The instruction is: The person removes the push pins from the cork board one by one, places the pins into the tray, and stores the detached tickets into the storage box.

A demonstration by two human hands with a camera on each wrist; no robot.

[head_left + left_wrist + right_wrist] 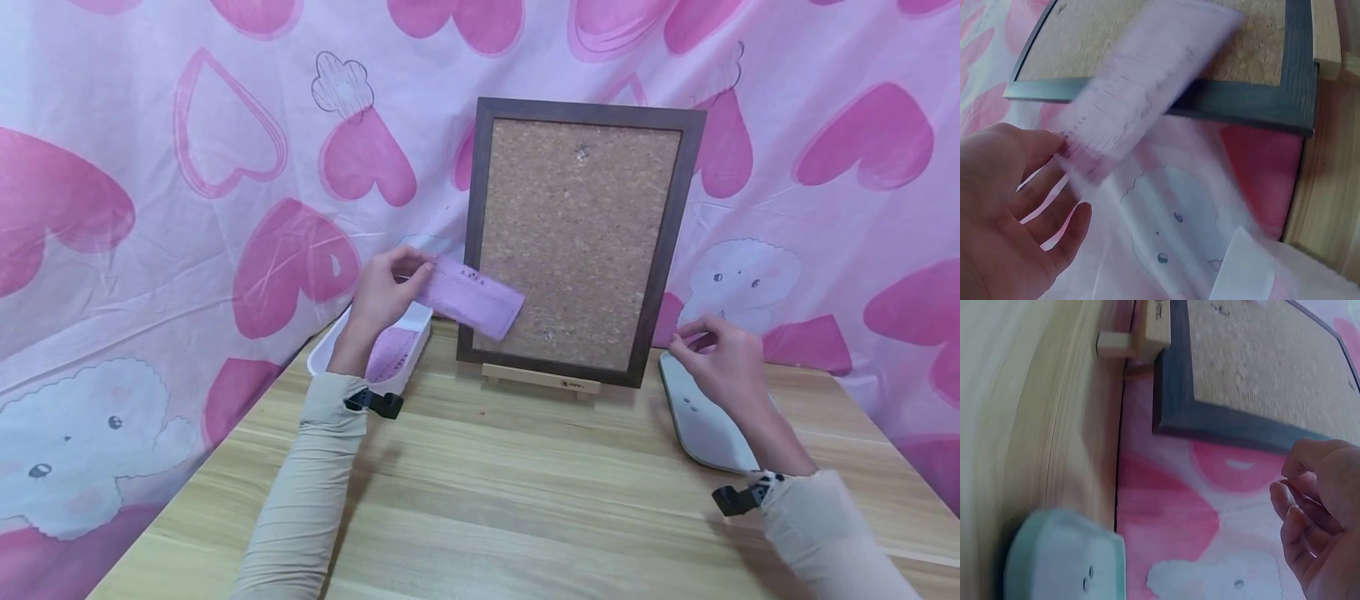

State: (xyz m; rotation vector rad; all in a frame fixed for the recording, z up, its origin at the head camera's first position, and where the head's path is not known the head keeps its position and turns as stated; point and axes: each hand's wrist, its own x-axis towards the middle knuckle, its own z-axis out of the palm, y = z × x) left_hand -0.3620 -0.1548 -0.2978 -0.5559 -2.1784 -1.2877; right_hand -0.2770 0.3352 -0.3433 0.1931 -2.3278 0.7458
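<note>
My left hand (pixel 384 292) pinches a purple printed paper slip (pixel 474 302) by its left end. The slip slants down to the right, overlapping the lower left of the framed corkboard (pixel 581 233) in the head view. In the left wrist view the slip (pixel 1147 81) is blurred. Clear pushpins (pixel 582 152) show near the board's top and bottom. My right hand (pixel 723 367) is over the far end of a pale green tray (pixel 708 433), right of the board. Its thumb and forefinger (pixel 1302 459) are bent together; I cannot tell whether they hold something small.
A white bin (pixel 420 321) holding more purple printed paper (pixel 392 354) stands below my left hand. The board leans on a small wooden stand (pixel 540 379). Several small pins (pixel 690 406) lie in the green tray. A pink heart-print cloth (pixel 360 158) hangs behind the wooden table (pixel 480 492).
</note>
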